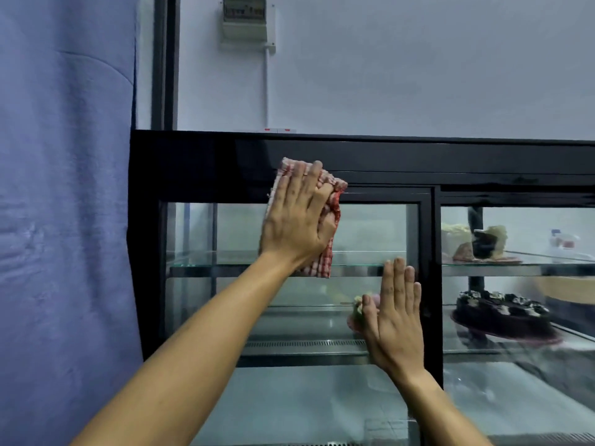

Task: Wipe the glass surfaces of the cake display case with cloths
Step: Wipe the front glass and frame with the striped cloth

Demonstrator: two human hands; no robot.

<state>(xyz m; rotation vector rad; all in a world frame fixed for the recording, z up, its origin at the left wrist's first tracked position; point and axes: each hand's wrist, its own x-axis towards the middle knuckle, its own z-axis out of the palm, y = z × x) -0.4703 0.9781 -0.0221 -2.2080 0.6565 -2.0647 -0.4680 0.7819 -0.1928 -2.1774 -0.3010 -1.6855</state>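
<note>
The black-framed cake display case [193, 162] fills the middle of the head view. Its left sliding glass door [370, 230] is in front of me. My left hand [296, 220] presses a red-and-white checked cloth [324, 265] against the top of that door, overlapping the upper frame. The long fingers lie flat on the cloth, while forefinger and thumb pinch a bunched fold. My right hand [396, 317] lies flat with straight fingers on the glass lower down, beside the door's right upright, and holds nothing.
Inside the case, cake pieces [479, 243] sit on the upper glass shelf, a chocolate cake [502, 313] on the lower right, and a small cake [355, 312] behind my right thumb. A blue fabric surface [64, 220] stands at the left. An electrical box [248, 17] hangs on the wall.
</note>
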